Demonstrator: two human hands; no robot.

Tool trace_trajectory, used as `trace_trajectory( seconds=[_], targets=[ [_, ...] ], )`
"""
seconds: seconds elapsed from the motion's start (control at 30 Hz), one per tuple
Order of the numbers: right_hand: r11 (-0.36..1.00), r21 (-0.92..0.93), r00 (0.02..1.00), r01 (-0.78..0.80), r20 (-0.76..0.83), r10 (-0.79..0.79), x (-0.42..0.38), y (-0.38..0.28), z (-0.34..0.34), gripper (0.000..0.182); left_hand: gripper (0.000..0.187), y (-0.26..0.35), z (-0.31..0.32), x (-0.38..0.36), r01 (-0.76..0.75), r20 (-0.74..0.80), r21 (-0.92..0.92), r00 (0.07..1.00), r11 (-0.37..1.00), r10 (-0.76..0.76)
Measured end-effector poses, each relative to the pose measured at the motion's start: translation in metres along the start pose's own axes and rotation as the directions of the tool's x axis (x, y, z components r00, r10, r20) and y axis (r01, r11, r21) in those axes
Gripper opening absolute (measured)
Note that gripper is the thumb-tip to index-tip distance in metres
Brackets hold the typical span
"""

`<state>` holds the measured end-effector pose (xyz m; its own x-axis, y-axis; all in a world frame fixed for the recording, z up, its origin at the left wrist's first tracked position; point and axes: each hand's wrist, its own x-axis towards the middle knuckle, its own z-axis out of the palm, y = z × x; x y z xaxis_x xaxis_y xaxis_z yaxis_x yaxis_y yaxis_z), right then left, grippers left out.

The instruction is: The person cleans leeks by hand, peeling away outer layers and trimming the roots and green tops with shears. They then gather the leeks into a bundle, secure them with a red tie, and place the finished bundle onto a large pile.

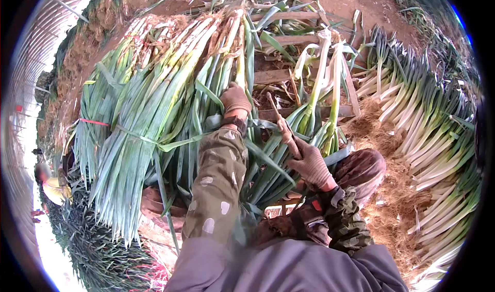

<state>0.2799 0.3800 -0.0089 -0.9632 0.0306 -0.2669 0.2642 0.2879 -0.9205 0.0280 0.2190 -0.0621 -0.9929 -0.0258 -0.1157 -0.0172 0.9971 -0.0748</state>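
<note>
My left hand [235, 98], in a tan knit glove, is closed around the pale stalk of a leek [240, 60] at the right side of a pile. My right hand [311, 164], also gloved, grips a narrow brown knife-like tool [282, 124] that points up and away from me. Its exact kind is hard to make out. Leeks with yellowish stems [322, 80] lie just beyond the right hand, their green leaves running under it. Left of my left hand, a big bundle of leeks [149, 101] has its roots facing away.
Beneath the leeks is a slatted wooden rack [273, 76] with leaf scraps around it. A long row of leeks [412, 122] lies on the right, beside dry roots [384, 189]. Pink ties [154, 271] lie at lower left. Another person [54, 186] is at far left.
</note>
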Motion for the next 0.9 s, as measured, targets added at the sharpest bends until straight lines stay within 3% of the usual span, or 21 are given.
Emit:
trace_trajectory(
  seconds=[0.03, 0.13, 0.17, 0.2, 0.23, 0.3, 0.5, 0.53, 0.63, 0.67, 0.9],
  targets=[
    [1.000, -0.019, 1.000, 0.000, 0.021, 0.000, -0.002, -0.006, -0.001, 0.061, 0.055, 0.001, 0.002, 0.001, 0.008, 0.033, 0.000, 0.999, 1.000, -0.008],
    [0.997, -0.076, 0.999, 0.003, 0.047, 0.001, -0.009, -0.010, -0.006, 0.060, 0.057, -0.008, -0.023, -0.013, -0.105, 0.302, -0.245, 0.936, 0.964, 0.179],
    [0.997, -0.069, 0.999, 0.037, -0.008, -0.038, -0.014, -0.009, -0.007, 0.060, 0.060, -0.003, -0.001, -0.016, -0.010, 0.402, -0.375, 0.899, 0.927, 0.172],
    [0.995, -0.064, 0.995, 0.071, -0.063, -0.075, -0.020, -0.009, -0.008, 0.061, 0.061, -0.001, 0.033, -0.030, -0.137, 0.308, -0.404, 0.911, 0.904, 0.276],
    [0.993, -0.061, 0.987, 0.104, -0.119, -0.110, -0.026, -0.009, -0.010, 0.061, 0.067, 0.007, -0.008, -0.074, -0.158, 0.350, -0.460, 0.872, 0.874, 0.341],
    [0.992, -0.123, 0.993, 0.023, -0.111, -0.037, -0.043, -0.009, -0.015, 0.061, 0.061, 0.007, 0.027, -0.107, -0.250, 0.287, -0.410, 0.877, 0.877, 0.384],
    [0.952, -0.267, 0.981, -0.150, -0.158, 0.111, -0.090, -0.006, -0.014, 0.061, 0.052, 0.000, 0.019, -0.115, -0.140, 0.254, -0.578, 0.905, 0.804, 0.340],
    [0.942, -0.323, 0.988, -0.097, -0.146, 0.052, -0.094, 0.002, -0.008, 0.060, 0.052, 0.002, 0.019, -0.109, -0.130, 0.255, -0.574, 0.910, 0.809, 0.327],
    [0.931, -0.334, 0.982, -0.147, -0.160, 0.097, -0.093, -0.002, 0.002, 0.061, 0.054, 0.003, 0.036, -0.095, -0.182, 0.140, -0.704, 0.912, 0.686, 0.385],
    [0.928, -0.350, 0.984, -0.128, -0.163, 0.074, -0.091, 0.008, 0.007, 0.061, 0.053, 0.004, 0.043, -0.093, -0.198, 0.115, -0.685, 0.921, 0.701, 0.373],
    [0.877, -0.459, 0.988, -0.145, -0.119, 0.100, -0.070, 0.015, 0.017, 0.066, 0.052, -0.003, 0.056, -0.091, -0.054, 0.213, -0.797, 0.907, 0.602, 0.363]
  ],
)
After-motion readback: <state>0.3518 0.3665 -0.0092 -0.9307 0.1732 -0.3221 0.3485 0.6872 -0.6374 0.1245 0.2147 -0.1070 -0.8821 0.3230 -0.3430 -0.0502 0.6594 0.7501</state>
